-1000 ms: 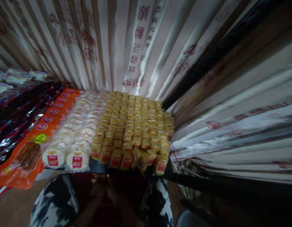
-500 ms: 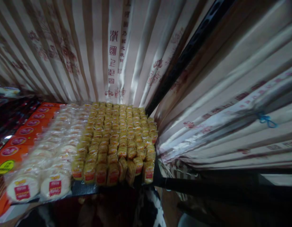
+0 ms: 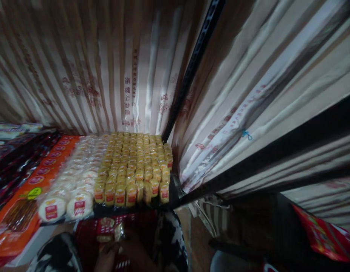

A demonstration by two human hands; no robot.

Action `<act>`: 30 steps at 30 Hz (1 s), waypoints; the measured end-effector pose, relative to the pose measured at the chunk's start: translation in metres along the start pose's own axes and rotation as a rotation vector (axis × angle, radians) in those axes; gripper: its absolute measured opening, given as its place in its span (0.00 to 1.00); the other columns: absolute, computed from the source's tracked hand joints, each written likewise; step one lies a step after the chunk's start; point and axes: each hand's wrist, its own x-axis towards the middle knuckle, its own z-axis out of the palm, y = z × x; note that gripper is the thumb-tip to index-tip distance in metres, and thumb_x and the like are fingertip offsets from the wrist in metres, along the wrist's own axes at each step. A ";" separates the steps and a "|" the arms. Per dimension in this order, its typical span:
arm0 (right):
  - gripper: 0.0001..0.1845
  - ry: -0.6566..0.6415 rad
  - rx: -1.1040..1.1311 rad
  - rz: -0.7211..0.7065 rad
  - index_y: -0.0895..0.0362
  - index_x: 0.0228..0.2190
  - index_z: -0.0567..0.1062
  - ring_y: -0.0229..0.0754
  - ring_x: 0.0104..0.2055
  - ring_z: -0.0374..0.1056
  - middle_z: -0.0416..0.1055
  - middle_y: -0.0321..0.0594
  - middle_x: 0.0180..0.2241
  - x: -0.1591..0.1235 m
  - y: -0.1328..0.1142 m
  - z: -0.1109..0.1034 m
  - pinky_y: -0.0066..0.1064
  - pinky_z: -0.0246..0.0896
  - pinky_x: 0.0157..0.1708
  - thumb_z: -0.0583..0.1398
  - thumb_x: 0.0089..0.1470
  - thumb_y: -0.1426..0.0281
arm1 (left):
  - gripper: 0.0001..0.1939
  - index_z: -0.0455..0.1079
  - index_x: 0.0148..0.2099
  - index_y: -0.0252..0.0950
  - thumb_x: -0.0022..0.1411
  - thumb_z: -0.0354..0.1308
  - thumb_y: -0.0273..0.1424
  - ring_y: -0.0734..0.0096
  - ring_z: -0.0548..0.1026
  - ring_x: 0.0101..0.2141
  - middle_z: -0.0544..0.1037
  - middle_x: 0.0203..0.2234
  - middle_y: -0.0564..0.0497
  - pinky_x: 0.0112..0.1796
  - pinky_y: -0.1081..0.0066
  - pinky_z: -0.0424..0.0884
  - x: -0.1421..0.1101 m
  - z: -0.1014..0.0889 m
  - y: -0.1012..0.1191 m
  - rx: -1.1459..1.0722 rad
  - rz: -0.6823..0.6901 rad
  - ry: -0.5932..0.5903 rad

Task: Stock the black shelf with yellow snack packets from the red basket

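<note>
Both hands are low in the head view, dim and blurred, over a red plastic basket [image 3: 90,234] between my knees. My left hand [image 3: 107,257] reaches up from the bottom edge, its fingers too dark to make out. Beside it, my right hand [image 3: 132,243] seems closed on a shiny wrapped snack packet [image 3: 119,231]. Another yellowish packet [image 3: 107,222] lies in the basket. Above the basket, upright rows of yellow-wrapped snack packets [image 3: 132,166] fill the right end of a dark shelf, next to rows of round white wrapped snacks [image 3: 78,206].
Orange snack bags [image 3: 47,166] and dark glossy packs [image 3: 19,162] lie farther left. A pleated printed curtain [image 3: 112,68] hangs behind, with a black slotted post [image 3: 189,71] at the corner. A dark bar [image 3: 248,162] crosses the right; a red packet [image 3: 322,234] is below it.
The view has shifted right and pulled back a little. Basket and hands show more plainly at the bottom, and the red packet has come into view. The shelf rows look the same.
</note>
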 end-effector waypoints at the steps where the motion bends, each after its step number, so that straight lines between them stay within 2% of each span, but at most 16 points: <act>1: 0.13 0.010 0.042 0.036 0.55 0.34 0.75 0.47 0.38 0.70 0.73 0.39 0.33 -0.004 0.000 -0.001 0.40 0.63 0.38 0.63 0.45 0.62 | 0.16 0.70 0.36 0.34 0.52 0.47 0.38 0.59 0.76 0.41 0.79 0.36 0.43 0.43 0.67 0.70 -0.007 -0.004 0.002 -0.009 0.025 0.000; 3: 0.18 0.005 0.117 0.068 0.57 0.33 0.76 0.47 0.35 0.70 0.73 0.39 0.30 -0.016 -0.005 -0.004 0.39 0.63 0.36 0.65 0.38 0.60 | 0.18 0.69 0.39 0.34 0.51 0.48 0.40 0.59 0.77 0.38 0.79 0.34 0.45 0.41 0.66 0.70 -0.022 -0.012 0.009 -0.008 0.076 0.038; 6: 0.23 -0.090 0.169 -0.017 0.58 0.34 0.77 0.43 0.33 0.69 0.73 0.38 0.29 -0.038 -0.024 -0.010 0.37 0.61 0.37 0.65 0.36 0.56 | 0.22 0.68 0.44 0.32 0.48 0.51 0.38 0.57 0.76 0.38 0.78 0.34 0.45 0.41 0.64 0.69 -0.049 -0.025 0.030 -0.030 0.092 0.120; 8: 0.23 -0.145 0.171 -0.079 0.57 0.36 0.77 0.41 0.32 0.68 0.73 0.38 0.29 -0.052 -0.042 -0.015 0.36 0.61 0.37 0.64 0.39 0.56 | 0.27 0.65 0.50 0.32 0.46 0.53 0.36 0.59 0.75 0.40 0.77 0.39 0.44 0.42 0.66 0.69 -0.066 -0.033 0.049 -0.160 0.184 0.084; 11: 0.22 -0.177 0.176 -0.172 0.56 0.38 0.76 0.39 0.33 0.68 0.73 0.37 0.31 -0.070 -0.068 -0.023 0.35 0.60 0.39 0.62 0.43 0.56 | 0.31 0.63 0.52 0.31 0.46 0.55 0.40 0.61 0.76 0.37 0.77 0.39 0.45 0.37 0.66 0.71 -0.086 -0.041 0.076 -0.304 0.261 -0.011; 16: 0.25 -0.274 0.196 -0.216 0.56 0.42 0.74 0.41 0.37 0.70 0.75 0.39 0.34 -0.086 -0.095 -0.037 0.36 0.59 0.44 0.62 0.44 0.54 | 0.31 0.67 0.43 0.30 0.40 0.59 0.46 0.63 0.75 0.35 0.77 0.33 0.45 0.36 0.69 0.70 -0.101 -0.041 0.104 -0.303 0.332 -0.023; 18: 0.28 -0.207 0.204 -0.180 0.56 0.42 0.73 0.43 0.39 0.70 0.75 0.40 0.35 -0.088 -0.098 -0.043 0.37 0.60 0.44 0.64 0.41 0.53 | 0.30 0.67 0.42 0.30 0.38 0.60 0.46 0.64 0.75 0.34 0.77 0.33 0.46 0.35 0.69 0.70 -0.103 -0.040 0.110 -0.320 0.338 -0.018; 22: 0.35 0.031 0.305 -0.121 0.57 0.42 0.72 0.45 0.39 0.71 0.74 0.43 0.38 -0.090 -0.097 -0.049 0.37 0.63 0.40 0.67 0.33 0.52 | 0.30 0.67 0.42 0.31 0.40 0.60 0.47 0.65 0.74 0.33 0.76 0.33 0.46 0.33 0.70 0.69 -0.105 -0.038 0.123 -0.346 0.378 0.036; 24: 0.36 0.082 0.371 -0.125 0.58 0.41 0.71 0.45 0.39 0.71 0.74 0.44 0.39 -0.093 -0.097 -0.051 0.36 0.65 0.38 0.68 0.30 0.52 | 0.31 0.66 0.42 0.31 0.40 0.61 0.48 0.65 0.74 0.33 0.76 0.34 0.46 0.33 0.70 0.70 -0.106 -0.036 0.129 -0.369 0.399 0.064; 27: 0.33 0.124 0.440 -0.138 0.58 0.40 0.70 0.43 0.38 0.72 0.73 0.43 0.39 -0.098 -0.101 -0.055 0.34 0.65 0.38 0.68 0.33 0.54 | 0.31 0.66 0.41 0.33 0.38 0.62 0.49 0.65 0.75 0.32 0.77 0.33 0.48 0.33 0.69 0.70 -0.109 -0.030 0.137 -0.423 0.409 0.053; 30: 0.29 0.142 0.543 -0.086 0.58 0.40 0.69 0.41 0.33 0.74 0.74 0.43 0.37 -0.102 -0.107 -0.059 0.34 0.66 0.36 0.66 0.39 0.54 | 0.31 0.66 0.41 0.34 0.39 0.62 0.49 0.66 0.75 0.31 0.77 0.31 0.49 0.33 0.68 0.71 -0.111 -0.025 0.143 -0.462 0.435 0.017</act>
